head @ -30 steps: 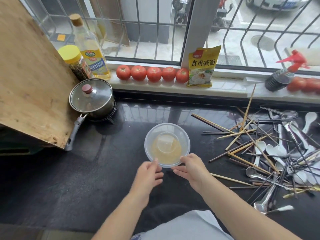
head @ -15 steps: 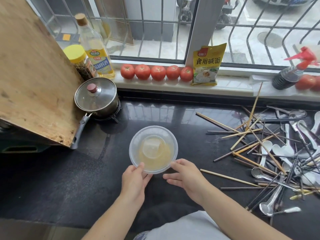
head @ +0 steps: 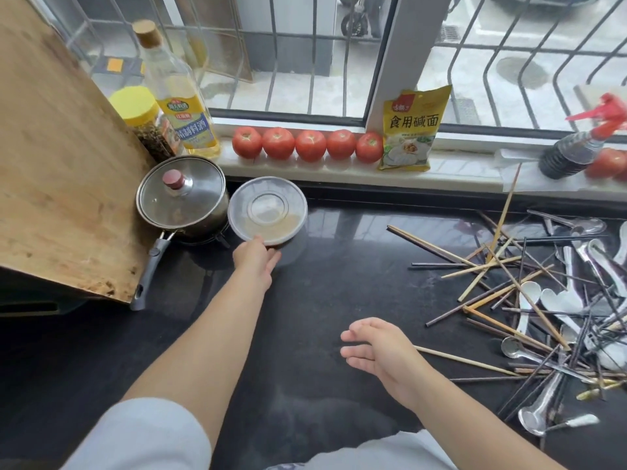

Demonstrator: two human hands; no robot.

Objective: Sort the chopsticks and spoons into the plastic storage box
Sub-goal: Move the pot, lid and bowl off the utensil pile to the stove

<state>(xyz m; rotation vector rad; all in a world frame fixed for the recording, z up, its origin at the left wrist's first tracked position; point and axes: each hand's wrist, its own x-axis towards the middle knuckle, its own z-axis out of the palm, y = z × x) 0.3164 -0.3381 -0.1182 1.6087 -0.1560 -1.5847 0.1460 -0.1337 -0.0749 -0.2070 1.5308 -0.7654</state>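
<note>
Round clear plastic storage box (head: pixel 267 212) now far back on the dark bench (head: pixel 305 334), just beside the lidded pot (head: pixel 183 195) and near the windowsill (head: pixel 458 167); half a second earlier sat in mid-bench close to the body, between both hands. Held at its near rim by the left hand (head: pixel 256 259), arm stretched forward, though whether the fingers curl under the rim cannot be told. Right hand (head: pixel 376 349) off the box since then, hovering low over the bench, fingers spread and relaxed, holding nothing. Chopsticks (head: pixel 502 276) and spoons (head: pixel 556 300) in a tangled heap at the right of the bench, well apart from the box, none inside it; one pale chopstick (head: pixel 468 361) lying loose just right of the right hand. Large wooden board (head: pixel 61 157) leaning at the left above the pot handle. On the sill: oil bottle (head: pixel 179 96), yellow-capped jar (head: pixel 146 123), a row of five tomatoes (head: pixel 308 144), a yellow packet (head: pixel 412 127), and a dark spray bottle (head: pixel 583 144) with a red trigger. Barred window (head: pixel 305 45) behind, wet pavement outside.
</note>
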